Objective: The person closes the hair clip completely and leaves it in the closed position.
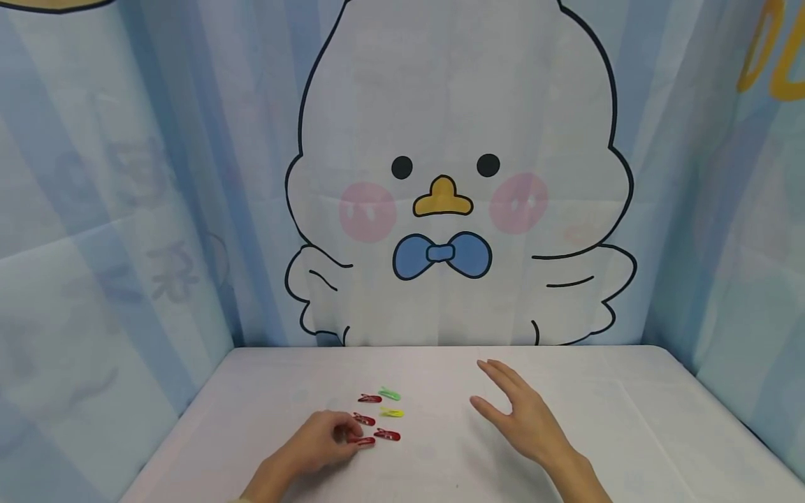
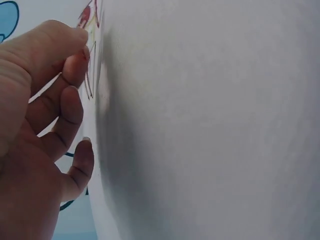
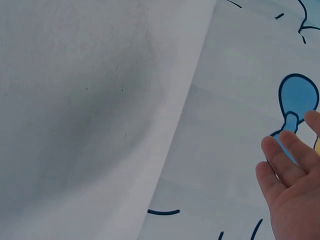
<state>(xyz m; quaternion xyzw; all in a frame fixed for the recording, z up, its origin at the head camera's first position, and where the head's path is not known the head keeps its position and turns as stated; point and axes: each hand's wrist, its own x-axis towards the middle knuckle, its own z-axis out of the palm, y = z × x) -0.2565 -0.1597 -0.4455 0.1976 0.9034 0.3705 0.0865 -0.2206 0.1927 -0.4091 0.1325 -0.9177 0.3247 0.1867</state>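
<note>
At the left of the small group of snap hair clips, my left hand (image 1: 323,441) pinches a red hair clip (image 1: 366,441) between thumb and fingertips, low over the white table. The left wrist view has the left hand (image 2: 50,105) with thumb and index finger close together and the other fingers bent. Close by lie another red clip (image 1: 387,434), a red clip (image 1: 364,419) and a farther red clip (image 1: 370,398). A yellow clip (image 1: 392,412) and a green clip (image 1: 389,393) are beside them. My right hand (image 1: 525,419) hovers over the table's right half, fingers extended, holding nothing.
The white table (image 1: 629,419) reaches back to a curtain (image 1: 453,300) printed with a large white cartoon bird wearing a blue bow tie. Light blue fabric side walls (image 1: 94,314) stand to the left and right of the table.
</note>
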